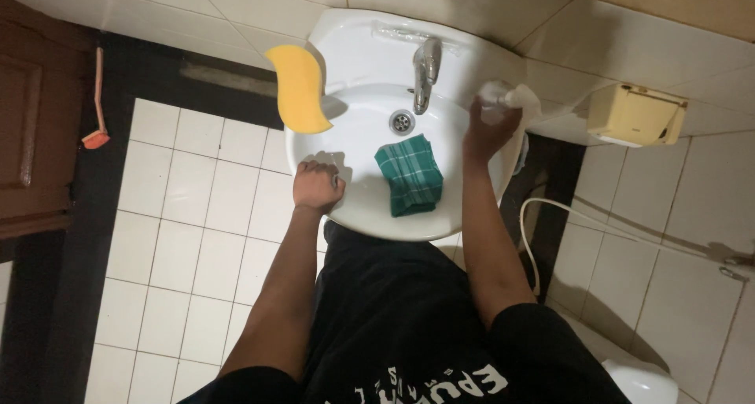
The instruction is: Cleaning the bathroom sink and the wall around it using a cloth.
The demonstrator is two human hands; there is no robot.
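**White cloth at the basin's right rim, gripped in your right hand**

Tiled bathroom floor and walls filled the frame, with a white washbasin (370, 215) at upper centre. Your right hand (489, 130) was at the basin's right rim, its fingers closed around a crumpled white cloth (511, 99) that bunched out above the knuckles. That cloth looked light, soft and limp, likely damp; I judge it would fold and slip through a loose hold, so a full-fist bunch in the middle, as you had it, suited it best. Your left hand (316, 186) rested on the basin's left rim, fingers curled shut into a fist; whether they held anything could not be told.

Inside the bowl, right of centre, lay a folded green checked towel (409, 176), below the drain (401, 121) and the metal tap (425, 72). A yellow wavy sponge (300, 89) sat on the rim at the upper left, overhanging the edge. It looked light and squashy, easily nudged off.
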